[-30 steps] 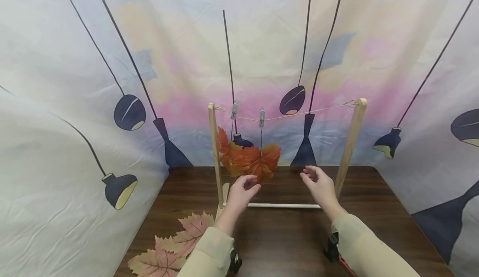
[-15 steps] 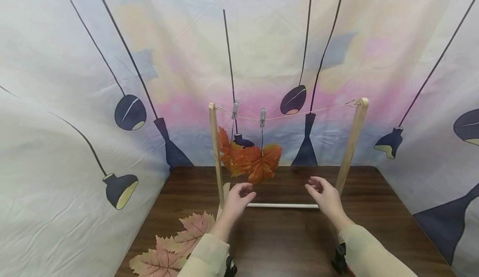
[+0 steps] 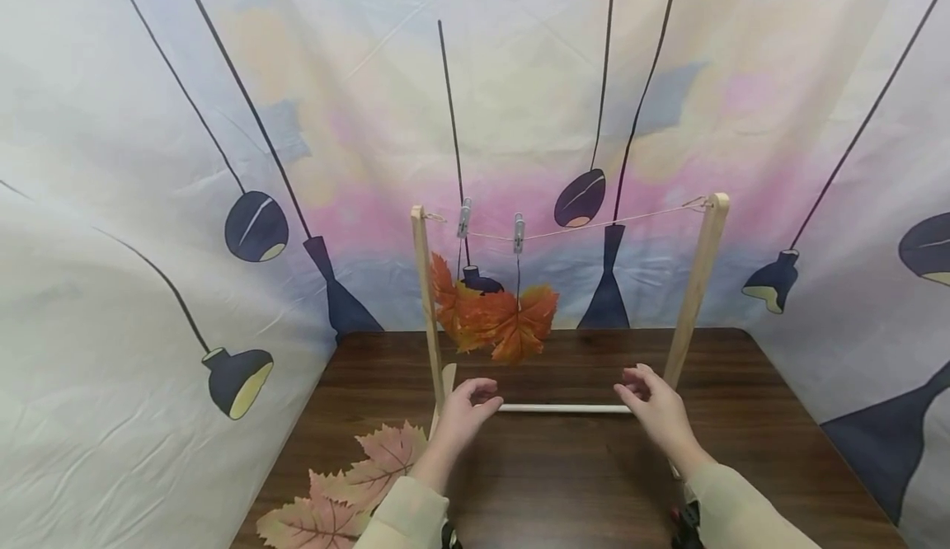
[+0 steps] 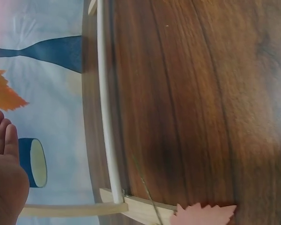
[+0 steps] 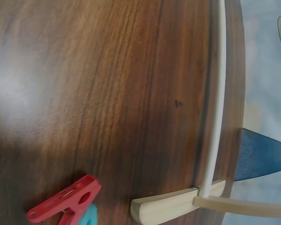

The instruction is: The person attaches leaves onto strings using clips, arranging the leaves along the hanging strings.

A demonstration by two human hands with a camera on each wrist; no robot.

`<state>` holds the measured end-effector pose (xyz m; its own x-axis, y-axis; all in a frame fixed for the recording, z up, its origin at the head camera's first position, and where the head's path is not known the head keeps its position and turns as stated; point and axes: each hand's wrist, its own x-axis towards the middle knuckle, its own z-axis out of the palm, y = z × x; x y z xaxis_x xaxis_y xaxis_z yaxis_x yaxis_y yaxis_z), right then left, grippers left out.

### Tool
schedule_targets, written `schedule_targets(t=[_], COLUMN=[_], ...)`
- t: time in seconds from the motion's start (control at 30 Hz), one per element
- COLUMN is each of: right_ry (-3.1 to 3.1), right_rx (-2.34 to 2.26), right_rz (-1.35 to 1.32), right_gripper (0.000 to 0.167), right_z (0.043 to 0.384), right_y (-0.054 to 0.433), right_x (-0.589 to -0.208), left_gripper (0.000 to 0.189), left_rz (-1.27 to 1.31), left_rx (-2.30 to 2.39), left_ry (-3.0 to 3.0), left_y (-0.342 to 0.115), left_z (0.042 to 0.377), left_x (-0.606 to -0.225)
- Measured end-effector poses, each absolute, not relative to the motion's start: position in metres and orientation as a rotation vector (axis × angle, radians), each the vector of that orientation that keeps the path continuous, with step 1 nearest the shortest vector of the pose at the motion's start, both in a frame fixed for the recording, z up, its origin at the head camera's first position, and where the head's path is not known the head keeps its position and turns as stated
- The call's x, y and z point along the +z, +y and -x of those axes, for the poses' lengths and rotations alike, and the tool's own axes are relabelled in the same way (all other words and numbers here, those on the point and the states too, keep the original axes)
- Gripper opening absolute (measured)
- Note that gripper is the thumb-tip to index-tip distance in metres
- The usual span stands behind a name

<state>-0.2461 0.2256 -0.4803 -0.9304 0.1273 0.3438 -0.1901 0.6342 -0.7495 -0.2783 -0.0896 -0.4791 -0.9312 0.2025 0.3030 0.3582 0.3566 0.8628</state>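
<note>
Two orange maple leaves [image 3: 518,322] hang by their stems from a string [image 3: 609,222], each held by a grey clothespin [image 3: 519,234]. The string runs between two wooden posts [image 3: 695,285] of a frame with a white crossbar [image 3: 564,408] low down. My left hand [image 3: 462,417] hovers in front of the left post, below the leaves, fingers loosely bent around nothing. Near the right post, my right hand [image 3: 660,413] is held in the same relaxed way, also with nothing in it. The left wrist view shows the left fingers [image 4: 10,140] just under an orange leaf tip [image 4: 4,91].
Pinkish leaves [image 3: 386,458] lie on the brown wooden table [image 3: 564,483] at the left. A red clothespin [image 5: 68,201] and part of a teal one [image 5: 89,216] lie on the right, near the frame's wooden foot [image 5: 168,206]. A lamp-patterned cloth [image 3: 475,120] encloses the back and sides.
Both hands have drawn down and back from the hanging leaves and moved further apart. The leaves and clothespins on the string have stayed in place.
</note>
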Motion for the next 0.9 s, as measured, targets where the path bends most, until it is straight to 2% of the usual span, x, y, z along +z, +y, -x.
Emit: schedule_targets(t=[0.6, 0.9], right_ry=[-2.498, -2.495], right_rx=[1.13, 1.06], right_rz=[0.018, -0.031], right_gripper=[0.034, 0.031], right_z=[0.234, 0.229], right_y=[0.232, 0.239], right_x=[-0.492, -0.492], left_gripper=[0.025, 0.029], left_rz=[0.436, 0.432], left_rx=[-1.609, -1.588], left_ry=[-2.516, -2.577], left_y=[-0.113, -0.126], left_z=[0.268, 0.266], left_x=[-0.487, -0.483])
